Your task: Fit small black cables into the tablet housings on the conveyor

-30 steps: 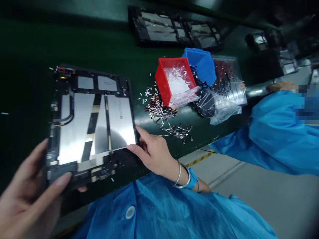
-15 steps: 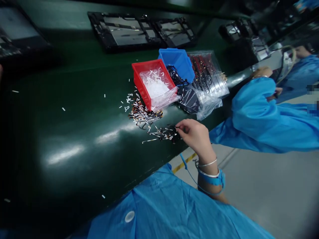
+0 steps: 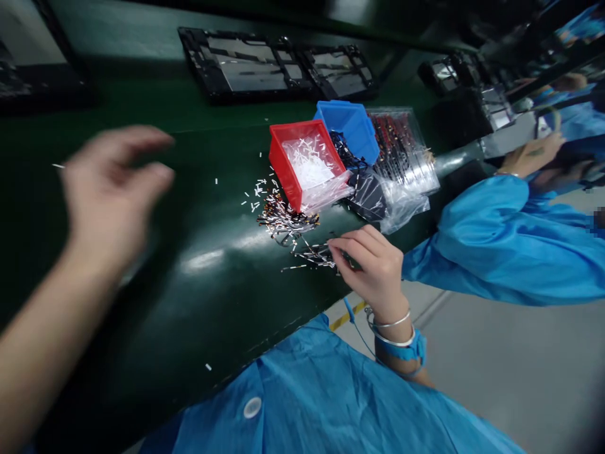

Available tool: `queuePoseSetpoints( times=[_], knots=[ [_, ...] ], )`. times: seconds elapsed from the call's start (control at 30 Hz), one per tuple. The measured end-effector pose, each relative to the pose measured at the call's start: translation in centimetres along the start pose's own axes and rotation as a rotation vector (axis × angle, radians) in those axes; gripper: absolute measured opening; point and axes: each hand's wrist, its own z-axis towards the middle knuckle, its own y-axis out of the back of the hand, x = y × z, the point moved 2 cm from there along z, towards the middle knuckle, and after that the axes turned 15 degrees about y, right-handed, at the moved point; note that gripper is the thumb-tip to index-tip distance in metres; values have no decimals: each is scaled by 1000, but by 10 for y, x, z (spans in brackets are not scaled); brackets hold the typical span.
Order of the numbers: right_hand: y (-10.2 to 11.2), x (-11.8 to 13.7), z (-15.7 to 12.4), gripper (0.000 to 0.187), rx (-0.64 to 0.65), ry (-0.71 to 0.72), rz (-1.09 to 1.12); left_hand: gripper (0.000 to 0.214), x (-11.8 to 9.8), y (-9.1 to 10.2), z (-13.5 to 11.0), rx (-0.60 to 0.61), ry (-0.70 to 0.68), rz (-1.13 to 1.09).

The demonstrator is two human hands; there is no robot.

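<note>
My right hand [image 3: 371, 261] is pinched at the right end of a small pile of thin black flex cables [image 3: 312, 254] with white strips on them. The fingertips seem to hold one thin flex cable, mostly hidden by the fingers. Over the bench at the left, my left hand [image 3: 113, 186] is blurred, its thumb and fingers apart with nothing visible between them. A denser heap of flex cables [image 3: 283, 214] with white and orange ends lies just beyond the small pile. Behind it stands a red bin [image 3: 286, 170] holding a clear bag of small white strips [image 3: 311, 167].
A blue bin [image 3: 354, 129] with black cables stands behind the red one. Right of it lie a clear tray of cables [image 3: 401, 148] and a plastic bag [image 3: 401, 205]. Black device frames [image 3: 246, 66] line the back. A co-worker's blue sleeve [image 3: 491, 243] reaches in at the right.
My left hand has come into view from the left, over the bench. My right hand stays at the small cable pile, its fingertips slightly further left over it. The view has shifted a little.
</note>
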Motion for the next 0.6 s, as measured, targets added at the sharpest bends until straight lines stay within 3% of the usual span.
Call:
queuePoseSetpoints(
  times=[0.1,0.2,0.27,0.4,0.6],
  knots=[
    [-5,19,22,13,-114,184,41,34,-13,-7,-25,232,-85,-302],
    [-13,30,37,14,-182,297,78,30,-22,-28,-42,576,5,-684],
    [-18,35,42,13,-222,311,97,25,-23,-35,-47,665,76,-874],
    [-21,40,49,13,-272,193,256,20,-19,-31,-45,506,55,-826],
    [-22,43,56,10,-261,50,418,20,-19,-24,-46,217,-164,-612]
  ],
)
